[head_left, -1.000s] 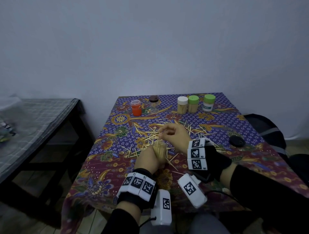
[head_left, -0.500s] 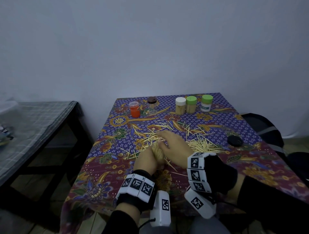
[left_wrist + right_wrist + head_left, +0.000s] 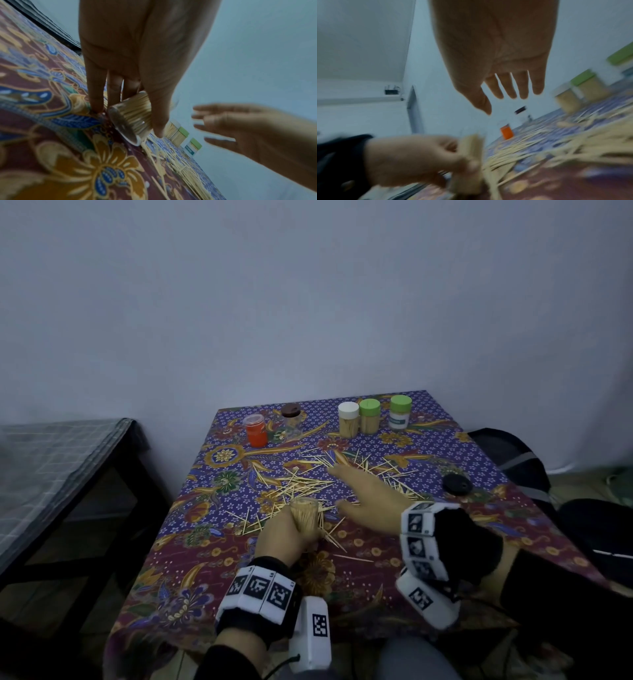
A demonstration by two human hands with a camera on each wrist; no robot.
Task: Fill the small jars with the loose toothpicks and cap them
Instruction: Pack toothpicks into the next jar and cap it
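We take the clear jar as our landmark: a small see-through cylinder packed tight with pale wooden sticks, standing uncapped on the patterned cloth near its front edge. Our left hand wraps it from behind, thumb and fingers curled round its smooth wall; in the left wrist view the jar's thick clear base tilts toward the cloth. Just right of the jar, our right hand hovers flat over the loose toothpicks, fingers straight and spread, holding nothing. The thin pointed sticks lie crisscrossed beyond and right of the jar, some hidden under that hand. Well behind the jar stand an orange jar, a brown-lidded jar, a white-capped jar and two green-capped jars, the farther one bearing a label too small to read. Far right of the jar lies a round black lid. The right wrist view is smeared with blur, so fine detail there escapes us.
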